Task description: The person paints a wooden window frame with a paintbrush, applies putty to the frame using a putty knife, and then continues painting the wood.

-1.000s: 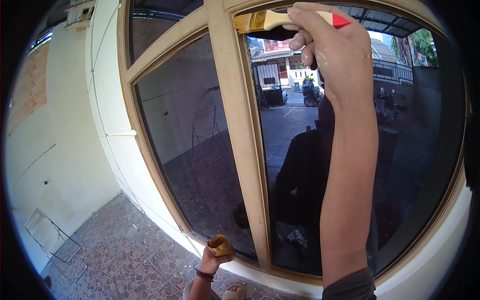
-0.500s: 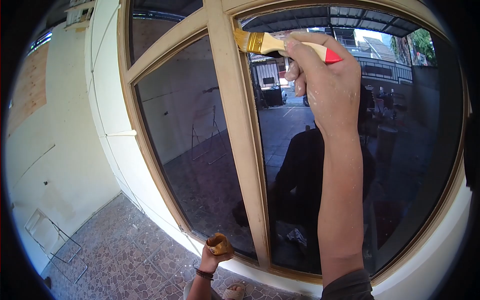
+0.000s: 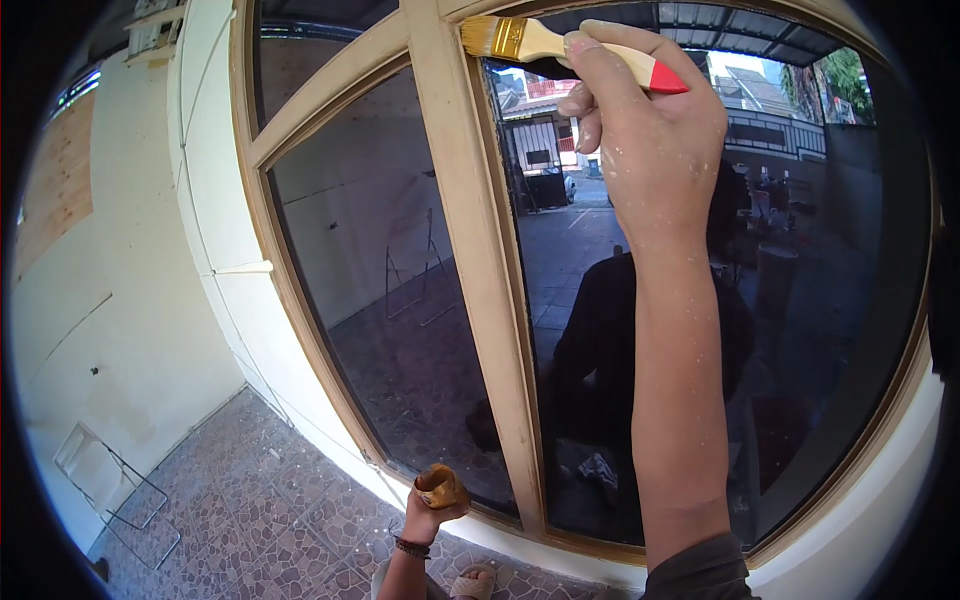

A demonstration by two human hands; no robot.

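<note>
A paintbrush (image 3: 540,42) with a red-tipped wooden handle is pinched in my right hand (image 3: 660,125), high in front of the right window pane. Its bristles lie at the upper part of the window frame's vertical post (image 3: 470,230), near the corner with the crossbar. Specks of paint dot the hand and forearm. Low down, my left hand (image 3: 422,515) is closed round a small brown-stained cup (image 3: 440,487), whose open top faces up. The inside of the cup is too dark to make out.
Dark glass (image 3: 600,300) on both sides of the post shows reflections. A folding rack (image 3: 120,480) leans at the pale wall (image 3: 130,300) on the left. Below lie a patterned tile floor (image 3: 260,500) and a sandalled foot (image 3: 473,580).
My right hand has moved up slightly with the brush, its bristles now higher at the post's top corner. The left hand and cup have hardly moved.
</note>
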